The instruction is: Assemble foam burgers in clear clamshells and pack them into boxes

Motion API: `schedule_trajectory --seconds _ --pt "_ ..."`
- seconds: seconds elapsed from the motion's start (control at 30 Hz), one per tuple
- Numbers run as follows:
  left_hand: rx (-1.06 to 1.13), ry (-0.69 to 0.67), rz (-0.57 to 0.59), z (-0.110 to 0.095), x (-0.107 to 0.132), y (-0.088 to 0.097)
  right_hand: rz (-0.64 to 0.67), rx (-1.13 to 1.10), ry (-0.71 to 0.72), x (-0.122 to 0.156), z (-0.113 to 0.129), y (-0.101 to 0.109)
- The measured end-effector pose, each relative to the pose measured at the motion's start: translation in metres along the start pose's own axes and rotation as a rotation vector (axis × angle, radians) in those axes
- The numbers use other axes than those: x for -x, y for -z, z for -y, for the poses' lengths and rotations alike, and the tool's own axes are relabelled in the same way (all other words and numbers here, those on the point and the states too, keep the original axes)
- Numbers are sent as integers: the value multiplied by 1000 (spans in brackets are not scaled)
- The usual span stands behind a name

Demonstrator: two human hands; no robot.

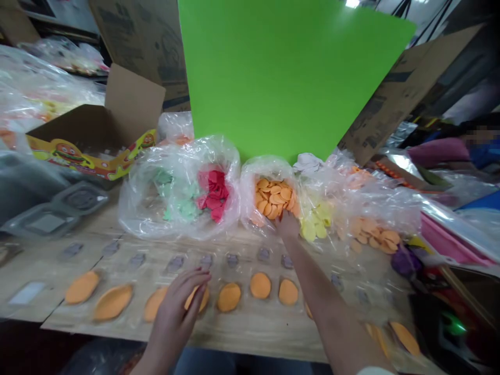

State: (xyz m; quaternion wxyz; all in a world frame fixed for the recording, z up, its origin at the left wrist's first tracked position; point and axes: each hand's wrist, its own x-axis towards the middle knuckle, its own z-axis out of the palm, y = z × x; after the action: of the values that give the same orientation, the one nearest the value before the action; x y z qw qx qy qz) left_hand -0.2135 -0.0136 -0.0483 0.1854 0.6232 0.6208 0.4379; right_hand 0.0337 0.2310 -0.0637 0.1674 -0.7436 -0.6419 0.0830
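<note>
My left hand (180,304) lies with its fingers stretched out on an orange foam disc (197,298) in a row of orange discs (228,296) set in clear plastic trays on the wooden table (253,328). My right hand (288,224) reaches forward into a clear plastic bag of orange discs (273,197). Its fingers are buried in the bag, so I cannot make out whether they are closed on anything.
More clear bags hold green (177,200), red (214,194) and yellow pieces (314,221). A green board (281,73) stands behind them. An open cardboard box (97,130) and grey trays (58,208) sit at the left. Another person's sleeve (441,151) shows at the right.
</note>
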Motion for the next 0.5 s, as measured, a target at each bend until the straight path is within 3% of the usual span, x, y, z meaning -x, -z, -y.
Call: schedule_trajectory --seconds 0.13,0.27,0.4,0.47,0.5 --pt "159 108 87 -22 -18 -9 12 -237 -72 -6 -10 15" --pt "584 396 220 -53 -55 -35 108 -513 -62 30 -11 42" --pt "1034 577 368 -80 -81 -75 445 -745 177 80 5 67" --pt "1081 647 317 -79 -83 -79 489 -716 271 79 9 79" --pt "1079 674 253 -72 -81 -72 423 -643 287 69 10 83"
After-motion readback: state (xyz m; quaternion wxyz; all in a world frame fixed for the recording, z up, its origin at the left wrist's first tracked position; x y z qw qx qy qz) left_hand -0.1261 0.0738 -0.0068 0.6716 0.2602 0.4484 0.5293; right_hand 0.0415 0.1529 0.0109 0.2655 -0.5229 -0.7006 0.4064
